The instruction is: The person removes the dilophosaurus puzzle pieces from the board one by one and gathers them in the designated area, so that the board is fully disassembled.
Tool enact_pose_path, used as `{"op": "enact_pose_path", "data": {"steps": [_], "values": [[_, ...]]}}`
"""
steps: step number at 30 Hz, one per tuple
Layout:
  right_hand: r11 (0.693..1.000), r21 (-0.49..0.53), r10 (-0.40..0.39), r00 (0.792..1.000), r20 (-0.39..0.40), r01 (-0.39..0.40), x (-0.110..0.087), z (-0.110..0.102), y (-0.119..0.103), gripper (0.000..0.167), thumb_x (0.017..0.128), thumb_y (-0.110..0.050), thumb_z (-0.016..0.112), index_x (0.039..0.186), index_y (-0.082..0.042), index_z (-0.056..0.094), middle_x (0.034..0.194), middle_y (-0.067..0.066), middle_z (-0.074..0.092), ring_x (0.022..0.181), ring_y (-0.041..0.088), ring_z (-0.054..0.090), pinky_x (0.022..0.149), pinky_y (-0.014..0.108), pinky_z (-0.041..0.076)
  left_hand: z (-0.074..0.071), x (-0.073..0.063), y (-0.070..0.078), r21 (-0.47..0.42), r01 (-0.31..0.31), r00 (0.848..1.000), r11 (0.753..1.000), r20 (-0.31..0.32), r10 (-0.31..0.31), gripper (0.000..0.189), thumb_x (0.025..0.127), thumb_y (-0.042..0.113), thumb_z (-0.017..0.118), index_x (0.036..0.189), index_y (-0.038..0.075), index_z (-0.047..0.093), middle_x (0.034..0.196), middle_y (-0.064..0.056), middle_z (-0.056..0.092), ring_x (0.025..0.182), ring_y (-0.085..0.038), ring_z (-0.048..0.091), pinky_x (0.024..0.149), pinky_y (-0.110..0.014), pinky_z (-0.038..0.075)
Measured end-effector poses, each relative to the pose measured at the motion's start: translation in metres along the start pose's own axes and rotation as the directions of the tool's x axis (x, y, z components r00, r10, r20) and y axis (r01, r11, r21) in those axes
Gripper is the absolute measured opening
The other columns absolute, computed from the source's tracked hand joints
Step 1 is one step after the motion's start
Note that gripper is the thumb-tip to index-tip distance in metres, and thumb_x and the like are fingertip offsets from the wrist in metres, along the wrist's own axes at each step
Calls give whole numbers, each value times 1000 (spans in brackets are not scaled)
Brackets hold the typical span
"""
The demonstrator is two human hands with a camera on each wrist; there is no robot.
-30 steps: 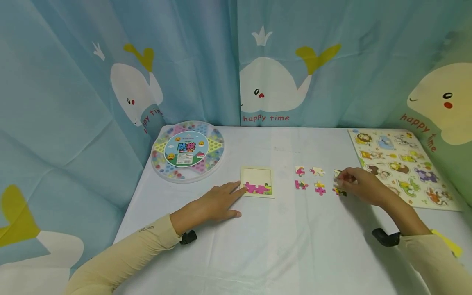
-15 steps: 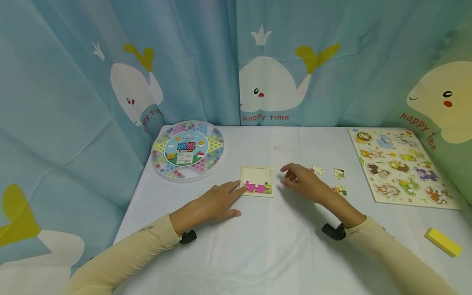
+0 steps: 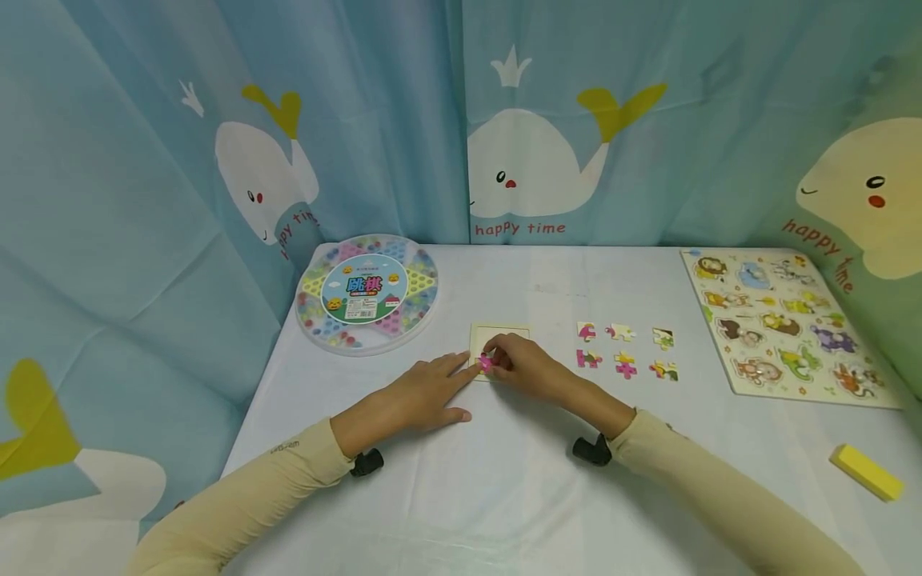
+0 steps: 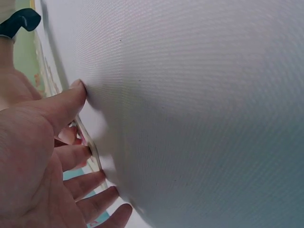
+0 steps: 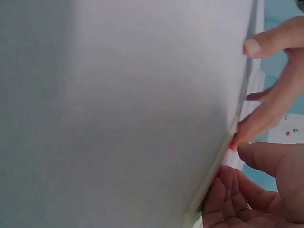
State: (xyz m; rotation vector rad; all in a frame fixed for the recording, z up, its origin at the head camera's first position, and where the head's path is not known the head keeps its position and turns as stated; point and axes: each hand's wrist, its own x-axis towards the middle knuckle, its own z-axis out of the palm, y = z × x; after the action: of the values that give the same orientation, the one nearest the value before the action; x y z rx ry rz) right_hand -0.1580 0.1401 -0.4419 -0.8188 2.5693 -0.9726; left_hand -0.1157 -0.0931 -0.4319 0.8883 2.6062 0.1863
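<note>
My left hand (image 3: 425, 392) lies on the white cloth with fingers spread, its index fingertip at the left edge of a small wooden puzzle tray (image 3: 500, 327). In the left wrist view the left hand's (image 4: 42, 156) fingertips line up along the tray's side. Thumb and fingers of my right hand (image 3: 529, 366) pinch a pink jigsaw piece (image 3: 486, 363) at the tray's lower left. The right hand covers the rest of the tray's lower part. In the right wrist view pink shows between the right hand's (image 5: 266, 185) thumb and fingertips, close to the tray edge.
Several jigsaw pieces (image 3: 625, 366) lie in two rows right of the tray. A round Chinese checkers box (image 3: 366, 294) stands at the back left. An animal peg board (image 3: 785, 328) lies at the far right, with a yellow block (image 3: 866, 472) nearer.
My right hand has come left from the loose pieces to the tray and now pinches the pink piece there. The left hand has stayed in place.
</note>
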Motion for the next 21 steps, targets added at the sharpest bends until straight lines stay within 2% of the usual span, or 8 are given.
{"op": "enact_pose_path", "data": {"steps": [9, 21], "values": [[996, -64, -61, 998, -26, 59, 2, 8, -3, 27, 98, -3, 72, 122, 6, 62, 104, 14, 65, 93, 22, 64, 83, 34, 57, 1, -4, -2, -6, -21, 1000, 1000, -23, 20, 81, 104, 52, 63, 168, 15, 30, 174, -12, 25, 159, -32, 29, 120, -56, 39], [996, -93, 0, 1000, -20, -2, 4, 6, -10, 25, 98, -5, 73, 119, 4, 62, 103, 13, 65, 94, 23, 63, 86, 39, 57, 0, -13, -1, -15, 0, 1000, 1000, -25, 0, 83, 103, 49, 66, 167, 9, 31, 173, -12, 29, 158, -32, 32, 121, -53, 39]]}}
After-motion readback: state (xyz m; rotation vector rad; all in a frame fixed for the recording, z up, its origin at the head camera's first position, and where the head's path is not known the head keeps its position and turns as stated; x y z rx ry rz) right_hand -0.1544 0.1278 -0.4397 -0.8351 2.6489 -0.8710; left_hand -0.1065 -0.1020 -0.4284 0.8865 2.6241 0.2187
